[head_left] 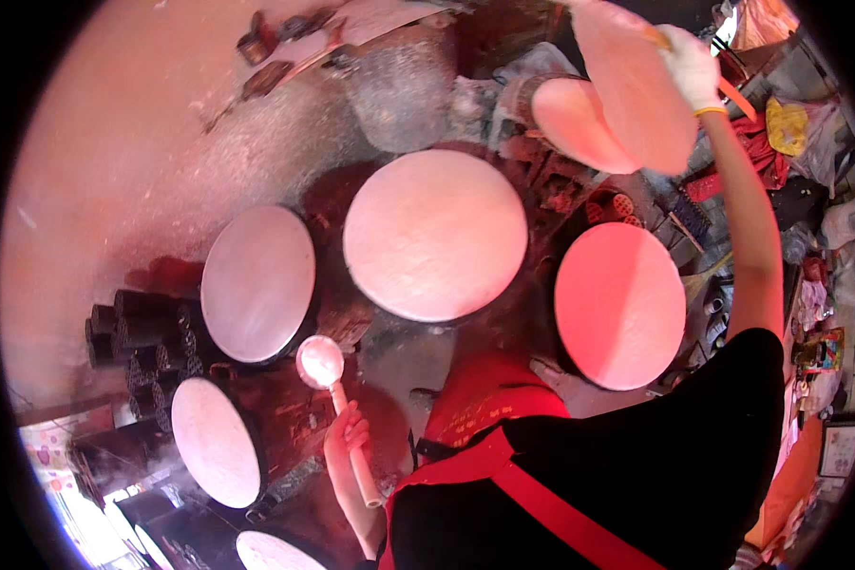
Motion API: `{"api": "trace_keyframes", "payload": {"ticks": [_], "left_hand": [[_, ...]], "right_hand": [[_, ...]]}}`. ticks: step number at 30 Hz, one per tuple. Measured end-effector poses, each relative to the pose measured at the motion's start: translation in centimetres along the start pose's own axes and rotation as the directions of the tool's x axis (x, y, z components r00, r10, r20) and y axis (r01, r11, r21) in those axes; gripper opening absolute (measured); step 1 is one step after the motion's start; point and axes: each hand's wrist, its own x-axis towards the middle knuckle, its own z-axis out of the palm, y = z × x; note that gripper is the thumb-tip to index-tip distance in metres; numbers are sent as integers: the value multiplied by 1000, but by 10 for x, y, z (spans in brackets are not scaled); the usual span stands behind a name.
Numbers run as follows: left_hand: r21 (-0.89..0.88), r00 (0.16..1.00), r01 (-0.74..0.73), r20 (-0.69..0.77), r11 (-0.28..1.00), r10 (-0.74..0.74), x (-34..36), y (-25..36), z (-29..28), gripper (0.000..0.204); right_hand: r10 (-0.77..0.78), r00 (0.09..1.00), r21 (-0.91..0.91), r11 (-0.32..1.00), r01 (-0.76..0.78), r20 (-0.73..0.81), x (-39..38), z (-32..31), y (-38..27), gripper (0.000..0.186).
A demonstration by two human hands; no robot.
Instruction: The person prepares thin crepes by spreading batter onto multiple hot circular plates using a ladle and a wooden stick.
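Note:
My left hand (347,432) is closed around the long wooden handle of a ladle (320,362), whose round bowl points up and away from me. Stretched out to the far right, my right hand (691,68) wears a white glove and grips the edge of a large thin round pancake (636,90). The pancake hangs down, partly in front of another pale round sheet (579,119). An orange strip (737,99) shows beside the glove; whether I hold it too, I cannot tell. Centrally in front of me, a round griddle bears a pale pancake (435,236).
More round griddles stand around me: a bare-looking grey one (258,283), a pale-covered one (217,442) at left, and a red-lit one (619,306) at right. Black honeycomb coal briquettes (142,332) are stacked at left. Bags and clutter (812,142) line the right side.

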Motion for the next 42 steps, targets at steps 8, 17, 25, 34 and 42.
{"api": "trace_keyframes", "payload": {"ticks": [8, 17, 25, 34, 42], "left_hand": [[-187, 988, -152, -19, 971, 151, -9, -92, 57, 30], [-327, 979, -171, 52, 929, 198, -25, -152, 54, 33], [-678, 913, -238, 88, 695, 398, -76, -177, 6, 34], [-793, 553, -576, -200, 198, 808, -132, -267, -143, 26], [-211, 52, -891, -927, -403, 371, -156, -478, -285, 7]], "right_hand": [[-147, 968, -23, 988, 155, 204, -141, 208, 28, 30], [-21, 955, 121, 992, -16, 296, -248, 270, 33, 38], [-312, 779, 660, 732, -169, 545, -128, 190, -213, 39], [-936, -346, 702, 205, -682, -63, -330, -62, -539, 44], [-285, -955, 879, 431, -204, -82, -567, -342, -488, 49]]}}
